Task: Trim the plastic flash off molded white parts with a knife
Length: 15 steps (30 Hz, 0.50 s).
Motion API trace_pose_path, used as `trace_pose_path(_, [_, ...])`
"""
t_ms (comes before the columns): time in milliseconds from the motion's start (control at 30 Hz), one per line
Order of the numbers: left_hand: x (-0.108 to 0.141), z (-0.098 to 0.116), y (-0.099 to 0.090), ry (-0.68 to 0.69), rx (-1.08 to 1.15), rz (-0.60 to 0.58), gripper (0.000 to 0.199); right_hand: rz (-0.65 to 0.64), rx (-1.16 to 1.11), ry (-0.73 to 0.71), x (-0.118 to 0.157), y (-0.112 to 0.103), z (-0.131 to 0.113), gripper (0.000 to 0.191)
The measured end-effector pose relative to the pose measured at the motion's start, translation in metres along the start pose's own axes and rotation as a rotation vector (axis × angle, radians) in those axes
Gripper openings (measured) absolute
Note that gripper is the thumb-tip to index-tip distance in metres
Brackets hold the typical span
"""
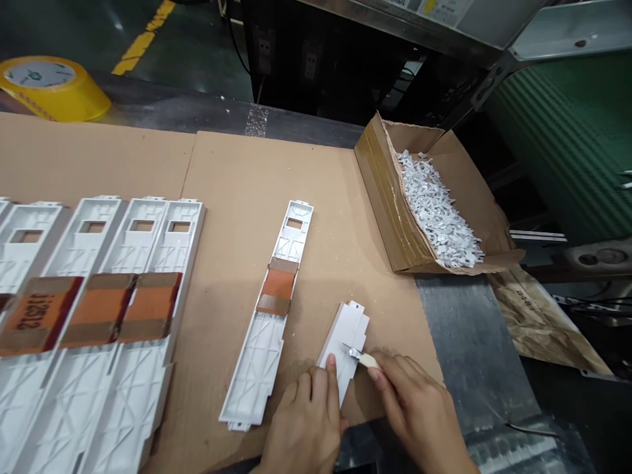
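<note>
Brown cardboard sheeting is covering most of the worktop. At right, a cardboard box is holding a heap of small white plastic parts. Row of white plastic frames is lying at left, orange-brown bands crossing them; one orange band is bearing dark characters, "2512" readable at the end. Single banded frame is lying apart, mid-sheet. Yellow tape roll is resting at far left, showing a green logo; small print unreadable. White plastic cover is sitting right of the lone frame, left hand grasping its near part, fingers bunched on top. Right hand is gripping a small knife's pale handle, fingers curled, blade over the cover.
</note>
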<state>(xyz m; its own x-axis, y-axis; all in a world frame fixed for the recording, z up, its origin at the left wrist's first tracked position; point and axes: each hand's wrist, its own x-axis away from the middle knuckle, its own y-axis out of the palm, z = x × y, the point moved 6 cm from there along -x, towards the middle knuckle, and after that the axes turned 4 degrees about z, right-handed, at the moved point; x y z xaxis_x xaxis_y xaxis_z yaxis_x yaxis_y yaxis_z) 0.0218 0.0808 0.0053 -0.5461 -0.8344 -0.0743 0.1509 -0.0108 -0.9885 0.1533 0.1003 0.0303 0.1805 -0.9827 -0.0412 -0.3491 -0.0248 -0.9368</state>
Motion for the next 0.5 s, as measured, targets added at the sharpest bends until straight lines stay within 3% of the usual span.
trace_pose_path(167, [0.003,-0.002,0.008,-0.064,0.106,-0.049,0.064,0.056,-0.179,0.131,0.009,-0.008,0.008,0.020])
trace_pose_path(233, [0.005,-0.010,0.010,-0.103,0.290,-0.093,0.064,0.069,-0.271,0.207,0.015,-0.010,0.010,0.021])
trace_pose_path(333, [0.008,-0.032,0.008,-0.263,0.897,-0.128,0.063,0.139,-0.401,0.297,0.028,-0.015,0.006,0.027])
trace_pose_path(433, [0.016,-0.058,0.006,-0.619,1.656,-0.020,0.051,0.197,-0.538,0.297,0.045,-0.016,-0.016,0.026])
trace_pose_path(500, [0.024,-0.064,0.007,-0.863,2.066,0.070,0.045,0.182,-0.575,0.217,0.054,-0.013,-0.042,0.026])
